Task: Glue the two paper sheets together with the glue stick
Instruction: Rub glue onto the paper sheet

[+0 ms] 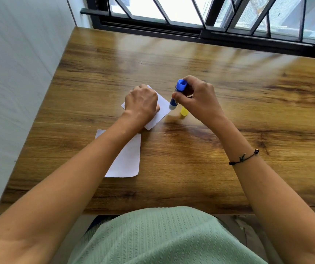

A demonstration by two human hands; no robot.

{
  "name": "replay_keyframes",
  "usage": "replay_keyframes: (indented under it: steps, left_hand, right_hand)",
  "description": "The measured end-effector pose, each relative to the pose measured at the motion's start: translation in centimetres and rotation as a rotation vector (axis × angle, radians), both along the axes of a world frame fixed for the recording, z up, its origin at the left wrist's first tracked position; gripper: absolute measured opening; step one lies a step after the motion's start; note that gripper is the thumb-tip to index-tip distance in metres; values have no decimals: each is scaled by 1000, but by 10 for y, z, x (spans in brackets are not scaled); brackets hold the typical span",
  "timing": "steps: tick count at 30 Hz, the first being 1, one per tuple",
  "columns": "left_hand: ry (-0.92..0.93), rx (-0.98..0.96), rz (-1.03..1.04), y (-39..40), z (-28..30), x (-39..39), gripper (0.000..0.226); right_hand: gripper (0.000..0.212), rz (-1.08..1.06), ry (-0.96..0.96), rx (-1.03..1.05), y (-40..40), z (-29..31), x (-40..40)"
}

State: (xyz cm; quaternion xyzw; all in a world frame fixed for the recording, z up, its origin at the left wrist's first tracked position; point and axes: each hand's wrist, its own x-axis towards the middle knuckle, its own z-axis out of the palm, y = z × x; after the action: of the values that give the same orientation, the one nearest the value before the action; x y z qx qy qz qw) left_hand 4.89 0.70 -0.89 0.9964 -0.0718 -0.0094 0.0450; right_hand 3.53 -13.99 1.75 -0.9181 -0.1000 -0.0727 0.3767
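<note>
Two white paper sheets lie on the wooden table (229,159). The far sheet (163,108) sits at mid-table, pressed flat under my left hand (141,101). The near sheet (129,159) lies closer to me, partly under my left forearm. My right hand (198,100) grips a blue glue stick (177,93), tilted, with its pale tip down at the far sheet's right edge. A yellow cap (184,112) stands on the table just right of that tip, partly hidden by my right hand.
A white wall (19,73) runs along the table's left side. A dark-framed window with a grille (210,20) borders the far edge. Bare wood stretches to the right of my hands. My green top (162,239) fills the bottom of the view.
</note>
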Motion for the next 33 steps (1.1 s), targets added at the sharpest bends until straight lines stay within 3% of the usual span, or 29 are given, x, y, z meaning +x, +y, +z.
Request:
replay_keyframes:
  steps: [4,7,10,14,19,33]
  left_hand:
    - [-34,115,26,-1,6,-3,21]
    - [-40,80,72,1,6,-6,17]
    - [-70,-10,-10,4,2,-8,14]
    - [59,-156,-85,5,4,-12,36]
    - [188,-148,-108,2,4,-14,45]
    - [186,-200,-104,3,4,-17,49]
  right_hand:
    - [22,-5,-27,-9,0,1,4]
    - [24,-24,-48,-22,-1,1,7]
    - [23,-40,-50,-9,-2,1,11]
    - [22,-48,-48,-13,1,-1,22]
    - [23,-39,-60,-32,14,-7,39]
    - [25,-10,-19,-129,25,-19,52]
